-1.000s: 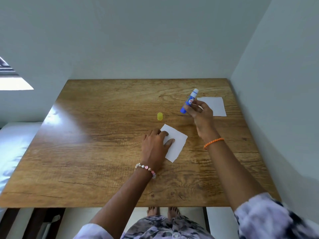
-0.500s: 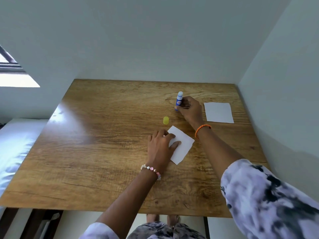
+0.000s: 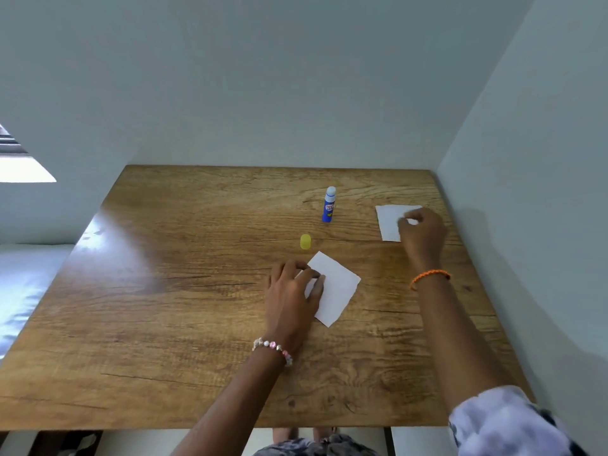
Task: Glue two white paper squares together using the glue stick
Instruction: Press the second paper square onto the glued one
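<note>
A white paper square (image 3: 339, 287) lies near the middle of the wooden table (image 3: 164, 307), turned like a diamond. My left hand (image 3: 292, 292) rests flat on its left corner, pinning it down. A second white paper square (image 3: 388, 222) lies at the far right, and my right hand (image 3: 421, 230) covers its right half with fingers curled onto it. The blue glue stick (image 3: 329, 205) stands upright and uncapped behind the first square, free of both hands. Its yellow cap (image 3: 305, 241) lies between the stick and the near paper.
Pale walls (image 3: 526, 192) close off the table at the back and along the right edge. A white bed surface (image 3: 23, 291) lies left of the table. Bare feet (image 3: 306, 434) show under the near edge.
My right hand set the glue stick upright on the table, let go of it and moved right onto the far paper square. My left hand stayed on the near square.
</note>
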